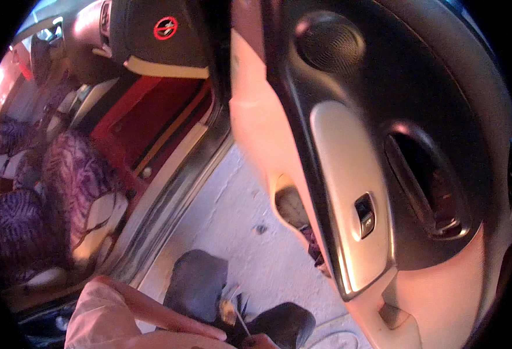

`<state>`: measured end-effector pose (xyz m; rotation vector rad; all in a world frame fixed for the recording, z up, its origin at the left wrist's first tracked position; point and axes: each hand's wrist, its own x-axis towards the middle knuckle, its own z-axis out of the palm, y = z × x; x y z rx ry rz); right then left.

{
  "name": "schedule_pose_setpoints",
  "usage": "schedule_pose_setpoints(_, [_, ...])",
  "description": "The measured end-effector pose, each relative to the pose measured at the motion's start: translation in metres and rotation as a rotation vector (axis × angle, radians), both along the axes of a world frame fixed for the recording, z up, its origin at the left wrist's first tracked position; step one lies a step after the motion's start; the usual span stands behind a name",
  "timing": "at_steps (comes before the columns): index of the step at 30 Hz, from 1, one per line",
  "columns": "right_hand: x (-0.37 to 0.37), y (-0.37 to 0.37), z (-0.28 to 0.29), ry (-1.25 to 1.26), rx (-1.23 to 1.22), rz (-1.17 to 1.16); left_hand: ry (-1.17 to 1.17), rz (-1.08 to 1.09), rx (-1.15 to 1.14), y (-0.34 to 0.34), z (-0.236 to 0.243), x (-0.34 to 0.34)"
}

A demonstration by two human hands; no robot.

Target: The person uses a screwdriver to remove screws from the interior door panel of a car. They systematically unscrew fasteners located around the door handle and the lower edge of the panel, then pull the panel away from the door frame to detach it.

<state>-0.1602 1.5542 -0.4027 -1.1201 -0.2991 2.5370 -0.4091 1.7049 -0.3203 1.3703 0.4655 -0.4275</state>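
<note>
My left forearm and hand (201,329) come in from the lower left. The hand looks stretched out flat and seems to hold nothing, though its fingers run together in the blur. At the lower edge only part of my right hand (260,342) shows. It is closed around a thin pale rod (242,323) that slants up and to the left. A small yellowish object (228,312) sits close to the rod's upper end; I cannot make out its kind or whether they touch. Dark shapes like shoes (196,284) lie around it.
An open car door (352,174) fills the right side, with a window switch (364,216), a speaker grille (330,43) and a door pocket (289,205) holding things. Left is the car interior, with patterned purple seats (84,174) and a red floor (145,110). Pale concrete ground (238,227) lies between.
</note>
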Motion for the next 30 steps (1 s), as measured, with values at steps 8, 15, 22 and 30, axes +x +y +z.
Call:
schedule_pose_setpoints(8, [0.006,0.081,-0.082,-0.523,0.973,0.212,-0.037,-0.227,0.182,0.071,-0.097,0.059])
schedule_pose_setpoints(15, [0.027,0.136,-0.070,-0.653,1.081,-0.074,-0.080,-0.340,0.319,0.085,-0.122,0.096])
schedule_pose_setpoints(22, [0.041,0.139,0.062,-0.790,0.940,0.062,-0.736,0.285,1.286,0.160,0.040,0.119])
schedule_pose_setpoints(30, [0.062,0.128,0.131,-1.179,1.315,-0.197,-1.260,0.608,1.788,0.211,0.143,0.136])
